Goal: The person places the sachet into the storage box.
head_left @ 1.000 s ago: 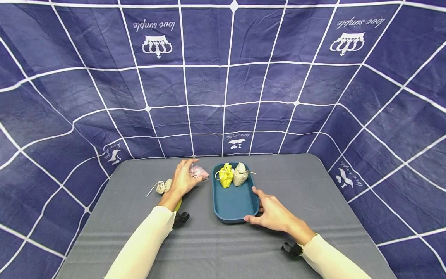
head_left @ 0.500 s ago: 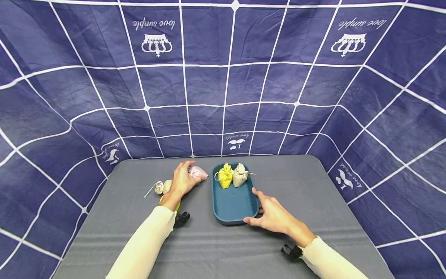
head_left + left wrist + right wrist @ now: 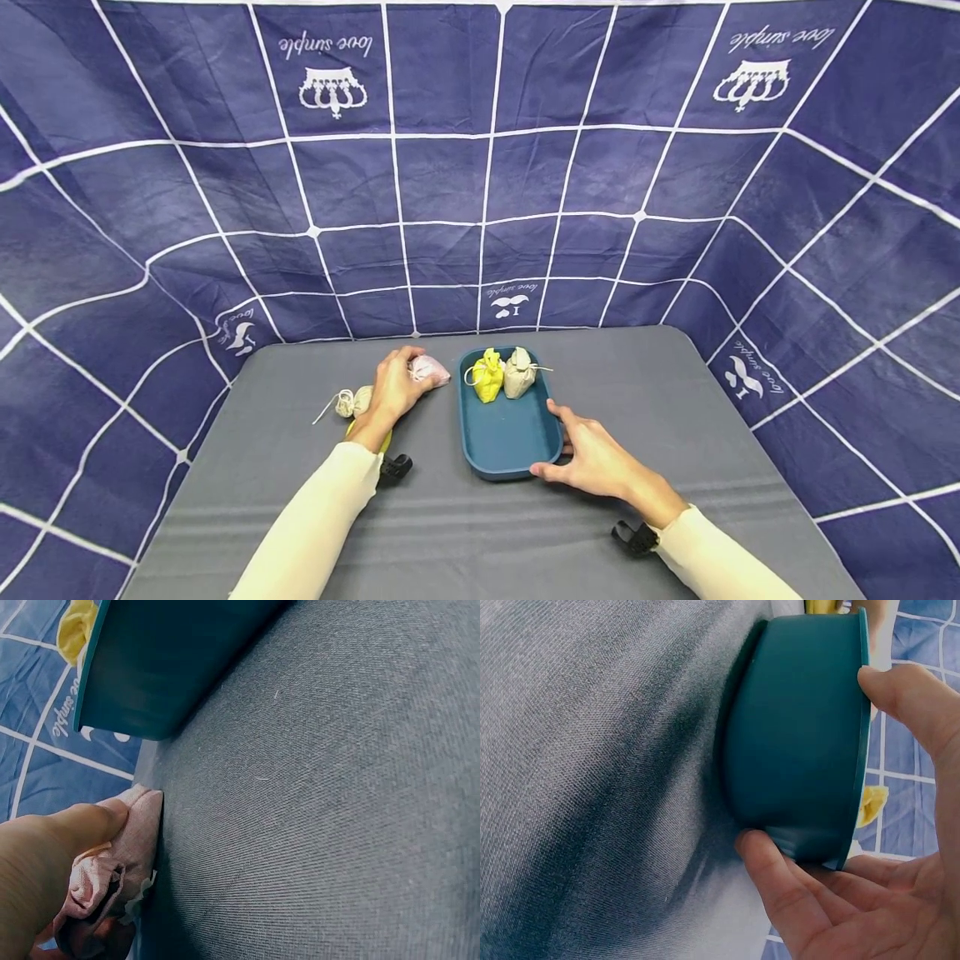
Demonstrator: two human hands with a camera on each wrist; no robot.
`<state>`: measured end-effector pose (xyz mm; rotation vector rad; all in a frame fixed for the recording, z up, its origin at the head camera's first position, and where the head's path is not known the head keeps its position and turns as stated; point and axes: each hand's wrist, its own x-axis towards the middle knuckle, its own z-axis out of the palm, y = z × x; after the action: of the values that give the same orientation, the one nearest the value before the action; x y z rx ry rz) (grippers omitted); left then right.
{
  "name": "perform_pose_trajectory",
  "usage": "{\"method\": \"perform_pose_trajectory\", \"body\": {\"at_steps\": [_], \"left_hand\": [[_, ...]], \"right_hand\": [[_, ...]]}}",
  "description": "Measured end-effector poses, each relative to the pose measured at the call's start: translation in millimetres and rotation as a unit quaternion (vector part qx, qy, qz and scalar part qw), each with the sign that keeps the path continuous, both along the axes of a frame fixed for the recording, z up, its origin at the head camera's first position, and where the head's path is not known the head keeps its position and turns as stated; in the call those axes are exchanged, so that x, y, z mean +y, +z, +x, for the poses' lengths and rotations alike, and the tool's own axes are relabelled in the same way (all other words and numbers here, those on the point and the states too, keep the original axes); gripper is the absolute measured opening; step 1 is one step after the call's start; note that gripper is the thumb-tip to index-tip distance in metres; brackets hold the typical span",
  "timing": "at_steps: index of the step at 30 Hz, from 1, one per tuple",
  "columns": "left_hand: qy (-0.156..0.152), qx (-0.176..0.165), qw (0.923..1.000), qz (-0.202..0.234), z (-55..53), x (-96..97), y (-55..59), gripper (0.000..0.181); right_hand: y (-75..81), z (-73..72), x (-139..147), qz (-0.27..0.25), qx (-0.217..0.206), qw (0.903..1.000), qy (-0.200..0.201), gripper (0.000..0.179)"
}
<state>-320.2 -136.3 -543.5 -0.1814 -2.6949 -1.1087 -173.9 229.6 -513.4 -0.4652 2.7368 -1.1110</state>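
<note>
My left hand point(image 3: 397, 383) is at a small pink drawstring pouch point(image 3: 430, 370) on the table, left of the tray. In the left wrist view the thumb presses the side of the pink pouch point(image 3: 135, 832), its gathered neck towards the palm. My right hand point(image 3: 596, 454) holds the near right corner of a blue-green tray point(image 3: 502, 433), thumb on the rim and fingers along the outer wall, as the right wrist view shows. A yellow pouch point(image 3: 488, 379) and a beige pouch point(image 3: 518, 377) stand side by side at the tray's far end.
Another beige pouch point(image 3: 362, 400) with a white cord lies left of my left wrist. Something yellow point(image 3: 386, 442) is partly hidden under that wrist. A grey cloth point(image 3: 480, 533) covers the table, and blue gridded fabric point(image 3: 450, 183) rises behind and at both sides.
The left hand's fingers have closed in on the pink pouch. My right hand keeps its place at the tray corner; the whole head view has shifted slightly.
</note>
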Motion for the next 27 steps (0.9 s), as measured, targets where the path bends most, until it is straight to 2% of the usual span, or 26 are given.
{"method": "perform_pose_trajectory", "body": {"at_steps": [7, 12, 23, 27], "left_hand": [[-0.005, 0.011, 0.9998, 0.013, -1.2, -2.7, -0.4, 0.058], [-0.011, 0.012, 0.9997, 0.018, 2.9, -3.6, -1.4, 0.057], [-0.004, 0.017, 0.9994, 0.030, 11.5, -6.9, -3.3, 0.062], [-0.009, 0.030, 0.9988, 0.036, 15.4, -8.8, -3.5, 0.063]], "right_hand": [[2.5, -1.7, 0.9, 0.001, 0.000, 1.0000, -0.002, 0.118], [1.4, -0.2, 2.2, -0.003, -0.002, 1.0000, 0.000, 0.118], [3.9, -0.8, 2.6, 0.008, -0.003, 1.0000, 0.001, 0.118], [1.9, 1.8, 1.5, 0.010, -0.005, 0.9999, -0.005, 0.118]]}}
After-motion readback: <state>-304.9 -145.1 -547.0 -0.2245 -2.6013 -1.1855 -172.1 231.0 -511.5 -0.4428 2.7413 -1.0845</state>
